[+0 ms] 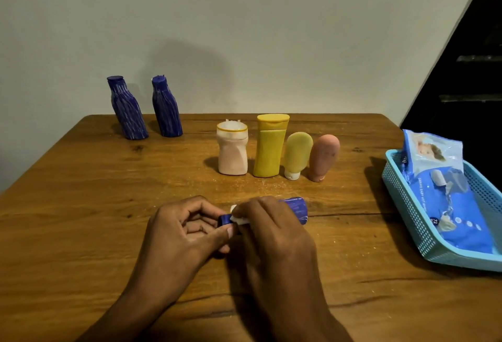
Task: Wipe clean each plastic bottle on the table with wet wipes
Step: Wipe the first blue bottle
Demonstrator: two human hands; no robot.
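A blue plastic bottle [296, 210] lies sideways above the wooden table [81, 206], held between both hands. My left hand [184, 233] grips its cap end [225, 219], fingers curled. My right hand [271, 233] wraps over the bottle's body with a white wet wipe [239, 218] pressed against it; most of the bottle is hidden. Two more blue bottles [127, 108] [166, 106] stand at the back left. A pale pink bottle [233, 151], a yellow bottle [270, 146], a yellow-green tube [297, 154] and a pink tube [323, 157] stand in a row mid-table.
A light blue perforated basket [407, 206] sits at the right edge and holds a blue pack of wet wipes [448, 206]. A plain wall runs behind the table. A dark staircase [475, 70] rises at the far right.
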